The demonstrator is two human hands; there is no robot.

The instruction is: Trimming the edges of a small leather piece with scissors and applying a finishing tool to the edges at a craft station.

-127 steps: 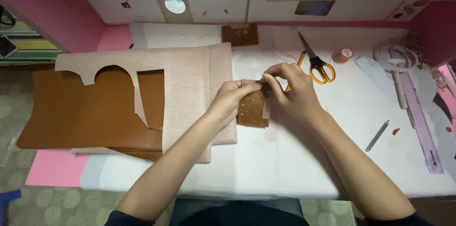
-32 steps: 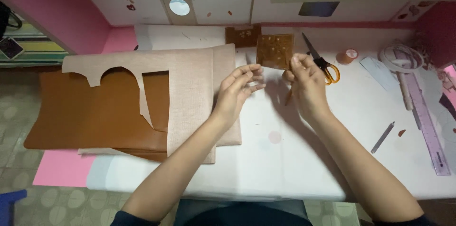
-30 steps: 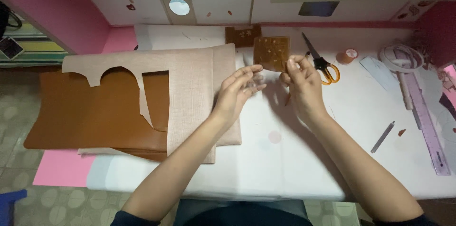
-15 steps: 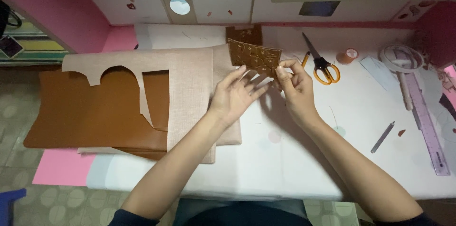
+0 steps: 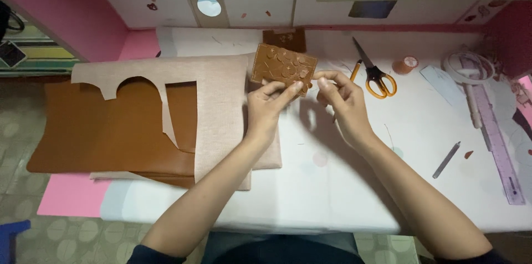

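A small rectangular piece of brown leather (image 5: 282, 68), its face covered in raised embossed shapes, is held tilted above the white table (image 5: 332, 197), its lower edge pinched where both hands meet, upper left corner over the beige fabric.

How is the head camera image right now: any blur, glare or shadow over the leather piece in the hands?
Head view: lighting is even and soft; the brown leather piece is sharp enough to show its embossed shapes. The left hand and right hand cast a faint shadow on the white table below them. No strong glare; the scissors read clearly. Straight edges bow slightly toward the frame borders.
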